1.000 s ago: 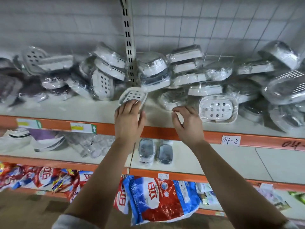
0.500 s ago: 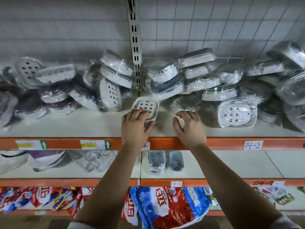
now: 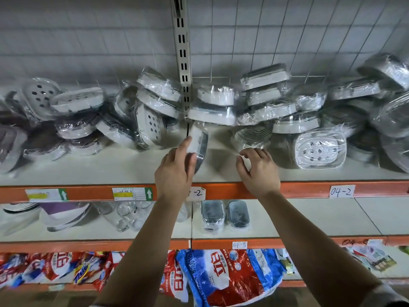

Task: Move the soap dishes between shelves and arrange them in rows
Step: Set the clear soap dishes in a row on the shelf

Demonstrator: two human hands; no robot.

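Gripping a wrapped dish (image 3: 197, 141) tipped on edge, the left hand (image 3: 174, 171) holds it at the shelf (image 3: 88, 169) front, just before the pile (image 3: 221, 113) at twelve o'clock, likely for carrying down. At three o'clock the right hand (image 3: 260, 169) curls; whether pinching wrap, unclear.
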